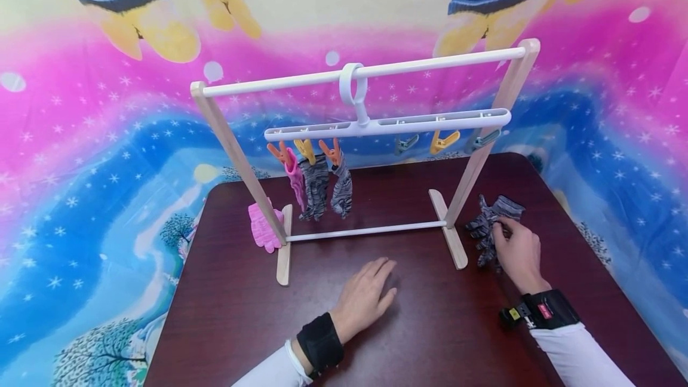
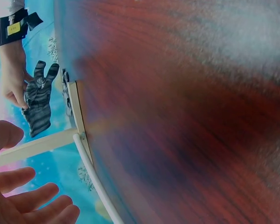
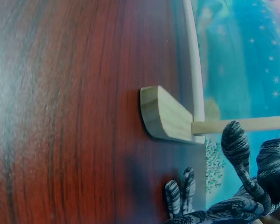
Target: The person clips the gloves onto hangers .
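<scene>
To the right of the drying rack, my right hand (image 1: 517, 249) pinches a grey-and-black knit glove (image 2: 38, 100) between thumb and fingers. The glove is lifted, its fingers sticking out loosely. Below it, more grey knit glove fingers (image 3: 173, 198) lie on the table beside the rack's right foot. My left hand (image 1: 362, 297) hovers low over the table in front of the rack, palm down, fingers relaxed and holding nothing. From the white hanger (image 1: 312, 132) hang a pink glove (image 1: 295, 181) and two grey knit pieces (image 1: 316, 187), each in a clothespin.
The wooden rack (image 1: 231, 160) stands on the dark red table (image 1: 419, 327), its white top bar carrying the hanger's ring. Two teal pins and a yellow clothespin (image 1: 444, 142) hang unused at the hanger's right. A pink glove (image 1: 263, 226) lies by the left foot.
</scene>
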A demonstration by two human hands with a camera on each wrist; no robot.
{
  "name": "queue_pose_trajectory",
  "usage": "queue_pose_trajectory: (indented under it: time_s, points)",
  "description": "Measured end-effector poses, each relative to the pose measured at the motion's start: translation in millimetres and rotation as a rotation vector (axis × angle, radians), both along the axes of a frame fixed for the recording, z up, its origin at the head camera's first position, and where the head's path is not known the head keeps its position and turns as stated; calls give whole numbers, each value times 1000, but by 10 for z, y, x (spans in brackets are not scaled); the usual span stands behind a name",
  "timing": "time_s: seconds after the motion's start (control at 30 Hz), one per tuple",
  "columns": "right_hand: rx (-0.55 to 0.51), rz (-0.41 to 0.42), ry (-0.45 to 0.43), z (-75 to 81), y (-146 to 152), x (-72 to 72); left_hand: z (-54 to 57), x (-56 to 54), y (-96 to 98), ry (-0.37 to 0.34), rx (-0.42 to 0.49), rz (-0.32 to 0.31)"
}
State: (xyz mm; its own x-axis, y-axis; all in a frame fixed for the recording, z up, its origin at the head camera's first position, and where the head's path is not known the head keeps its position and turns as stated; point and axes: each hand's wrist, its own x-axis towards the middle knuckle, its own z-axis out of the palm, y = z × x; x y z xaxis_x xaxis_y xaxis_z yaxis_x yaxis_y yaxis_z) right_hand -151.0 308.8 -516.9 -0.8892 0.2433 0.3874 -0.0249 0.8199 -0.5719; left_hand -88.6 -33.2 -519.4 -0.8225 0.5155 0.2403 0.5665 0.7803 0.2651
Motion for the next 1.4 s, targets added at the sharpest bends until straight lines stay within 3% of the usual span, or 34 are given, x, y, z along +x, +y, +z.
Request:
queue_pose_trajectory:
  time_s: [0.6,1.07,1.4]
  points:
    - [-44,27,155,180,-103,94,155,-110,59,91,82,-12]
    - [-124,35,241,346,-252,185,239,-182,59,64,114,10]
    - [-133,80,314,463,-387,236,243,-214,38,93,133,8]
